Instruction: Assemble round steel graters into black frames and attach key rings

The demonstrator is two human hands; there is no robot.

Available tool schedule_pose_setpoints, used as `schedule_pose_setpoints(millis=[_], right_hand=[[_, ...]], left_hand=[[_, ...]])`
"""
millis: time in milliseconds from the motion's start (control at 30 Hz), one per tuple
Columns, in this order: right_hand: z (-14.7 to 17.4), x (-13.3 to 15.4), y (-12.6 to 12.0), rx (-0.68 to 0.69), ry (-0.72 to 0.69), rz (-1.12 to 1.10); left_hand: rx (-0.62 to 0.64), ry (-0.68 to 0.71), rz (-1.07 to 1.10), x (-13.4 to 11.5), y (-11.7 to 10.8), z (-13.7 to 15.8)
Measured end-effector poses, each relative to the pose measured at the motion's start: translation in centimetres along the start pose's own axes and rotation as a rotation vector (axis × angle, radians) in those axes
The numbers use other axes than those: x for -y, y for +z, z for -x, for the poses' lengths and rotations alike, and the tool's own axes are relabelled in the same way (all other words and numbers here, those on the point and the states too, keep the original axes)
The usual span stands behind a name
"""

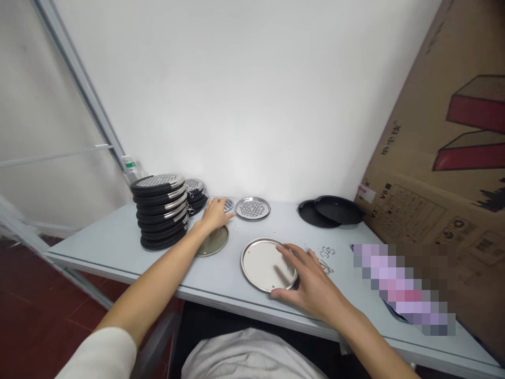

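My right hand (305,276) is at the right side of a shallow round metal plate (262,266) near the table's front edge. Its fingers are spread, with index finger and thumb over the rim; whether they touch it I cannot tell. Farther back, my left hand (215,213) reaches over a small perforated metal disc (229,205), thumb apart from the fingers and fingertips partly hidden. Below that wrist lies a duller round metal plate (215,243). A perforated round metal plate (252,209) with a raised rim lies just right of my left hand.
At left stands a tall stack of black-rimmed perforated discs (161,213), with a shorter stack (195,197) behind. Black round trays (339,210) overlap at the back right. Small metal rings (326,251) lie beside my right hand. A large cardboard box (442,210) borders the table's right side.
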State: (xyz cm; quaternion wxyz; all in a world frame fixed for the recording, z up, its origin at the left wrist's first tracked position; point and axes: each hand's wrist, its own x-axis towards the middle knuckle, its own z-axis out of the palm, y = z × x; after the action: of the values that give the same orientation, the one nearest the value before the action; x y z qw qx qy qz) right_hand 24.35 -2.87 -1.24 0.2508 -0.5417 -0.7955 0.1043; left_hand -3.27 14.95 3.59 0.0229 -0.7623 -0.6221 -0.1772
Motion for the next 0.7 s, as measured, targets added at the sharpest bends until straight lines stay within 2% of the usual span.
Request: schedule_pose_setpoints(millis=[100,200,433,700], right_hand=[[0.0,0.0,-0.1,0.032,-0.015,-0.010],[0.0,0.0,-0.1,0.043,-0.021,-0.021],[0.2,-0.3,0.3,0.034,-0.016,-0.032],[0.1,-0.3,0.1,0.033,-0.025,-0.013]], left_hand=[[0.080,-0.037,-0.018,1.9,1.1,-4.3],[0.135,-0.033,-0.021,3.6,2.0,-6.0],[0.087,-0.025,0.029,5.4,2.4,-6.0],[-0.045,-0.067,0.126,4.2,2.2,-5.5]])
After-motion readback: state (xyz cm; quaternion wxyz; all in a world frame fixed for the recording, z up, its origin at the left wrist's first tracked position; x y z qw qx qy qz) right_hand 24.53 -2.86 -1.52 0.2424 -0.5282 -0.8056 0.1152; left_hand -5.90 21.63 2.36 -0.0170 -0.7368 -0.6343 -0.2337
